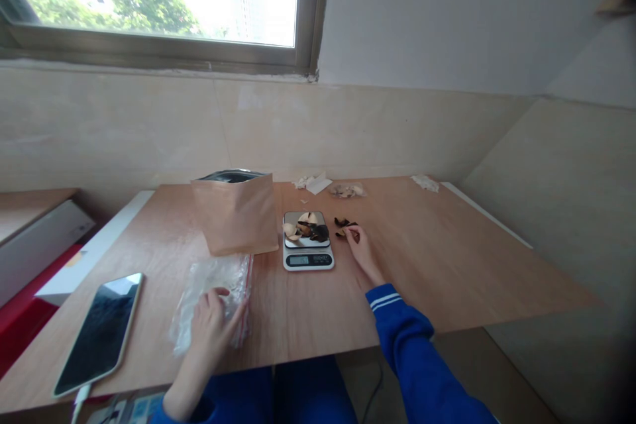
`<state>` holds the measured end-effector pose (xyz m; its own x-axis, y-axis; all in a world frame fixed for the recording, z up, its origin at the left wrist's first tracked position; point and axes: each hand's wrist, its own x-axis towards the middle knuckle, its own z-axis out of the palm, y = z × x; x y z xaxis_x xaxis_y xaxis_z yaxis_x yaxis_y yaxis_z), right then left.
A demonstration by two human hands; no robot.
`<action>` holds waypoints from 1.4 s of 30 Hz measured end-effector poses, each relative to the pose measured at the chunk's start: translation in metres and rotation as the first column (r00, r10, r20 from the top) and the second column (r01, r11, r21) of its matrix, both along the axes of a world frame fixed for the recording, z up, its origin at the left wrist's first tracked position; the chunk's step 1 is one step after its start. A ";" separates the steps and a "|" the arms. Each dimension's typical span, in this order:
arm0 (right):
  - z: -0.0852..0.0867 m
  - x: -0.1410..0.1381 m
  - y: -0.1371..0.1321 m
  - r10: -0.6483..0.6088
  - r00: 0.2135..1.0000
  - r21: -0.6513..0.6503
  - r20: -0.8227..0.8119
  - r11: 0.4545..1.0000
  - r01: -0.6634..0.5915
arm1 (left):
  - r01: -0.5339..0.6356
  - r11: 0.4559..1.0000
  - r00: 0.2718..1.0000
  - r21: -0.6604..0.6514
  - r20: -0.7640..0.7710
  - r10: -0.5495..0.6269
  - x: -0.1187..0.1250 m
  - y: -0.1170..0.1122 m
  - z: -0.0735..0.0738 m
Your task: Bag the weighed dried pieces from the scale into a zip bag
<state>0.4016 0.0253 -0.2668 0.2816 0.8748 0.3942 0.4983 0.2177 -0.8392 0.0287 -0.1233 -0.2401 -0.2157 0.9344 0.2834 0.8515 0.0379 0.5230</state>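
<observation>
Just right of the scale [308, 242] at the middle of the tabletop [447, 258], the right hand [365, 255] pinches a dark dried piece [348, 230], seemingly light and brittle, best gripped gently by its edges; the left hand [213, 321] lies open on a limp, slippery plastic bag [218, 275] near the front edge.

the table [447, 258] is light brown with a fine wood grain. the paper pouch [237, 215] is plain kraft brown, its lining dark and silvery. the kitchen scale [294, 264] has a white body, a mirror-silver platform and a grey display. the weighed pieces [307, 228] are cream and black-brown. the dark pieces [342, 224] just beside the scale are black with some tan. the zip bag [213, 278] is clear with a red strip along its seal. the phone [102, 331] at the near left corner has a black screen and a pale rim. the sleeve [412, 344] is bright blue with white stripes at the cuff. the paper scraps [313, 182] at the far edge are white.
</observation>
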 end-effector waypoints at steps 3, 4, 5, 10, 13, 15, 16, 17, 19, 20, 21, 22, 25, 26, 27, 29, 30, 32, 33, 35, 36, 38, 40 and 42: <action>0.002 0.002 0.008 -0.096 0.988 0.050 0.120 0.995 0.090 | -0.033 0.993 0.994 -0.116 -0.107 0.020 0.012 -0.005 0.004; 0.003 0.001 0.007 -0.131 0.981 0.067 0.146 0.990 0.122 | -0.044 0.987 0.991 -0.157 -0.129 0.023 0.016 -0.007 0.007; 0.003 0.000 0.005 -0.168 0.972 0.084 0.163 0.984 0.156 | -0.046 0.980 0.990 -0.194 -0.140 0.019 0.018 -0.007 0.010; 0.017 -0.018 -0.030 -0.246 0.955 0.156 0.168 0.963 0.221 | 0.047 0.981 0.999 -0.186 0.012 -0.045 0.014 -0.002 0.023; 0.038 -0.052 -0.068 -0.042 0.995 0.103 0.090 0.994 0.032 | 0.130 0.992 0.972 -0.006 0.200 -0.126 0.023 0.003 0.038; 0.057 -0.082 -0.092 0.216 0.976 -0.040 -0.035 0.975 -0.217 | 0.200 0.976 0.941 0.083 0.262 -0.214 0.040 0.005 0.053; 0.065 -0.097 -0.102 0.324 0.941 -0.097 -0.098 0.938 -0.333 | 0.266 0.957 0.921 0.112 0.264 -0.287 0.052 0.006 0.060; 0.073 -0.110 -0.108 0.397 0.907 -0.120 -0.140 0.903 -0.413 | 0.341 0.933 0.895 0.118 0.263 -0.361 0.063 0.007 0.066; 0.082 -0.127 -0.112 0.466 0.863 -0.138 -0.193 0.858 -0.494 | 0.438 0.890 0.848 0.125 0.272 -0.456 0.081 0.009 0.075; 0.084 -0.129 -0.110 0.458 0.865 -0.140 -0.206 0.861 -0.489 | 0.454 0.881 0.825 0.130 0.311 -0.471 0.087 0.011 0.077; 0.083 -0.128 -0.106 0.428 0.876 -0.148 -0.222 0.873 -0.464 | 0.424 0.894 0.813 0.144 0.375 -0.445 0.089 0.013 0.078; 0.082 -0.123 -0.101 0.397 0.887 -0.165 -0.236 0.883 -0.439 | 0.356 0.921 0.802 0.159 0.453 -0.388 0.089 0.015 0.077; 0.076 -0.102 -0.088 0.462 0.854 -0.249 -0.240 0.821 -0.514 | 0.071 0.986 0.730 0.154 0.665 -0.157 0.078 0.024 0.073; 0.075 -0.095 -0.085 0.528 0.821 -0.265 -0.217 0.778 -0.570 | 0.014 0.990 0.706 0.141 0.700 -0.110 0.075 0.027 0.072; 0.074 -0.090 -0.082 0.575 0.799 -0.265 -0.177 0.754 -0.602 | -0.009 0.992 0.689 0.129 0.719 -0.087 0.072 0.031 0.070; 0.072 -0.083 -0.072 0.535 0.842 -0.202 -0.062 0.820 -0.536 | 0.001 0.994 0.673 0.108 0.735 -0.081 0.071 0.038 0.066; 0.071 -0.082 -0.065 0.443 0.897 -0.143 0.004 0.888 -0.438 | 0.019 0.995 0.671 0.099 0.737 -0.086 0.072 0.041 0.065; 0.064 -0.080 -0.046 0.185 0.975 -0.023 0.124 0.983 -0.184 | 0.048 0.996 0.684 0.077 0.724 -0.089 0.077 0.047 0.062; 0.060 -0.080 -0.036 0.074 0.981 0.009 0.180 0.997 -0.077 | 0.050 0.996 0.699 0.070 0.710 -0.085 0.080 0.050 0.060; 0.050 -0.079 -0.018 -0.056 0.958 0.003 0.282 0.998 0.057 | 0.040 0.997 0.732 0.067 0.678 -0.075 0.085 0.053 0.056; 0.045 -0.079 -0.012 -0.082 0.943 -0.020 0.322 0.995 0.094 | 0.033 0.997 0.739 0.073 0.669 -0.073 0.088 0.053 0.053; 0.039 -0.078 -0.005 -0.098 0.926 -0.055 0.365 0.990 0.127 | 0.035 0.994 0.732 0.103 0.674 -0.096 0.092 0.052 0.046; 0.036 -0.077 -0.006 -0.100 0.928 -0.062 0.359 0.990 0.130 | 0.042 0.987 0.713 0.154 0.688 -0.137 0.096 0.050 0.038; 0.037 -0.076 -0.010 -0.085 0.946 -0.047 0.314 0.993 0.105 | 0.031 0.974 0.702 0.225 0.689 -0.181 0.099 0.048 0.030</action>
